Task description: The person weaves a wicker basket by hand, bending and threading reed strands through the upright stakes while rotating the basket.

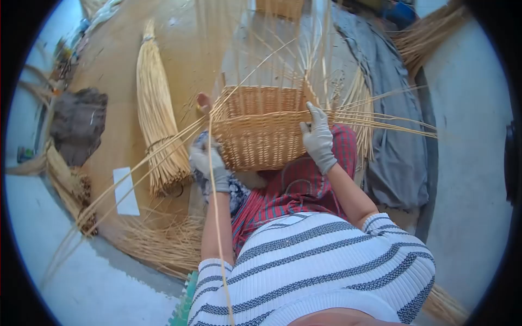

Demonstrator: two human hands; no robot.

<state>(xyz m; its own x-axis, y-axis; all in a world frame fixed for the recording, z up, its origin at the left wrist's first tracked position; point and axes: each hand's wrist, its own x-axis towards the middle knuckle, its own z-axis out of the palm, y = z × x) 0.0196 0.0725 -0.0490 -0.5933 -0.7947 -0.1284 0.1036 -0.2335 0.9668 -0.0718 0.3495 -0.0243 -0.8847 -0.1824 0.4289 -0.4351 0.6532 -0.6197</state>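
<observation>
A rectangular wicker basket [261, 141] in the making rests tilted over my lap. Tall upright stakes rise from its far side, and long loose strands [386, 117] stick out to the right and others to the lower left. My gloved right hand [319, 138] grips the basket's right front corner at the rim, fingers up along the wall and thumb on the near side. At the left front corner, my gloved left hand [209, 163] is closed, its fingertips partly hidden. One long pale strand [217, 233] passes over it and hangs down toward me.
A tied bundle of straw-coloured canes [157, 114] lies left on the brown floor sheet, beside a white card [125, 191]. Loose cane scraps [163, 239] lie lower left. Dark cloth [79, 125] is far left; a grey cloth [394, 146] with canes lies right.
</observation>
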